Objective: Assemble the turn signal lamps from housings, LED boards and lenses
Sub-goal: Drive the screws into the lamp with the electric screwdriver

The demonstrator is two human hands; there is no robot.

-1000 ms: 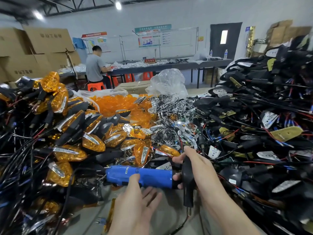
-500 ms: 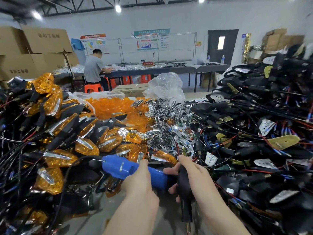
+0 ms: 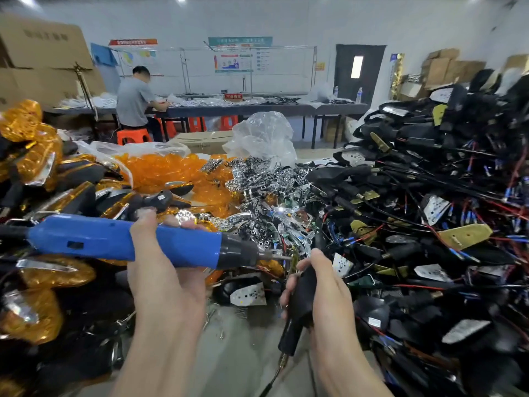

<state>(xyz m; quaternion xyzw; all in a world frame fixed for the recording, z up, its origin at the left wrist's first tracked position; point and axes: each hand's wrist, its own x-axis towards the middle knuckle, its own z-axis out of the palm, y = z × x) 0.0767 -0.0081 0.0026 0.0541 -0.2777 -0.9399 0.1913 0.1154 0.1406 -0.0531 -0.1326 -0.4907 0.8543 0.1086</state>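
Observation:
My left hand (image 3: 166,270) grips a blue electric screwdriver (image 3: 114,239) held level, its black nose and bit (image 3: 274,255) pointing right. My right hand (image 3: 323,293) holds a black lamp housing (image 3: 300,299) upright by its stem, the top end right by the bit. A wire hangs from the housing's bottom. Finished amber-lens lamps (image 3: 54,270) are heaped on the left. Loose amber lenses (image 3: 166,173) lie in a bag behind. Chrome reflectors (image 3: 257,184) are piled in the middle. Black housings with LED boards and wires (image 3: 429,224) form a tall heap on the right.
A bare strip of grey table (image 3: 243,353) shows between my forearms, with a few loose screws. A crumpled clear bag (image 3: 263,136) stands behind the reflectors. A person sits at a long bench (image 3: 229,107) at the back; cardboard boxes (image 3: 43,53) are stacked far left.
My left hand closed around the screwdriver and lifted it, swinging its bit toward the housing. My right hand kept the housing and shifted slightly right.

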